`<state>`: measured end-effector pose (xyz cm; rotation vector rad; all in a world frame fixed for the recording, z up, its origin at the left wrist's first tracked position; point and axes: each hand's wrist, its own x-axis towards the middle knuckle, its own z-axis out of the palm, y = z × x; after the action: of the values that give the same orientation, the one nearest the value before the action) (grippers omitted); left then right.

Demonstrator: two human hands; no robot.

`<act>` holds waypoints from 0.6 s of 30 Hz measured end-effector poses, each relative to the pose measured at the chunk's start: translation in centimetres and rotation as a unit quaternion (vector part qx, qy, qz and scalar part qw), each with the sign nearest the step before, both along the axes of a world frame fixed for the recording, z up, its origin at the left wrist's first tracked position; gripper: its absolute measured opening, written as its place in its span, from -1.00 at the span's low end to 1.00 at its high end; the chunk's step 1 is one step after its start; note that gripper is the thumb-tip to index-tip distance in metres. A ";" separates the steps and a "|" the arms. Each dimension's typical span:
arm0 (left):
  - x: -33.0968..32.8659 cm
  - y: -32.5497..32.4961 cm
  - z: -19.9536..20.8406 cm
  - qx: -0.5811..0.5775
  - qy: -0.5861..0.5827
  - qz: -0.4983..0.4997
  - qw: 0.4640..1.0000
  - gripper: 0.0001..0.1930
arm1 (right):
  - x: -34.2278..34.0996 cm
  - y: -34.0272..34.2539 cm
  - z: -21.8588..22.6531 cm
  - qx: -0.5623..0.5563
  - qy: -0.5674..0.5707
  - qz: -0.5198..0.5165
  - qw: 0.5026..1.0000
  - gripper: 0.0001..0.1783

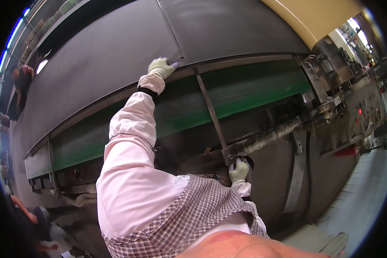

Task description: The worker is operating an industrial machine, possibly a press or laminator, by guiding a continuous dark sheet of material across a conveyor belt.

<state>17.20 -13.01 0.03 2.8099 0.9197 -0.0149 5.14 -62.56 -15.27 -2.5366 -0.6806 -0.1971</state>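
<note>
My left hand, in a pale striped glove, reaches far forward. It rests at the near edge of a large dark grey flat surface, with the thumb stretched out to the right beside a small notch by the seam. Closer to my body, my right hand, gloved the same way, is closed at the lower end of a long metal bar. The bar slants up to the surface's edge. Some of the right fingers are hidden behind its end block. A green panel runs below the edge, behind the bar.
A cloth-wrapped pipe runs low on the right, near a machine control panel with a red light. A yellow-beige machine part rises at the far right. People are at the left rim. Pale floor shows at lower right.
</note>
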 end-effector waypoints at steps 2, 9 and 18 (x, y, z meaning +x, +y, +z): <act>1.8 -2.1 0.7 -0.019 0.000 -0.026 0.999 -0.31 | 0.2 -0.1 0.0 -0.002 -0.005 0.014 1.000 -0.77; 3.5 -2.0 0.6 -0.109 -0.132 -0.056 0.984 -0.35 | 0.2 0.4 1.4 0.023 -0.002 0.020 1.000 -0.82; -6.1 6.9 -0.7 0.063 0.009 0.086 0.994 -0.34 | 0.3 0.9 1.7 0.044 -0.007 0.013 0.999 -0.82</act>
<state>11.13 -6.16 -0.66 2.8356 1.2048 0.0438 5.44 -61.64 -13.56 -2.4429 -0.6956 -0.2319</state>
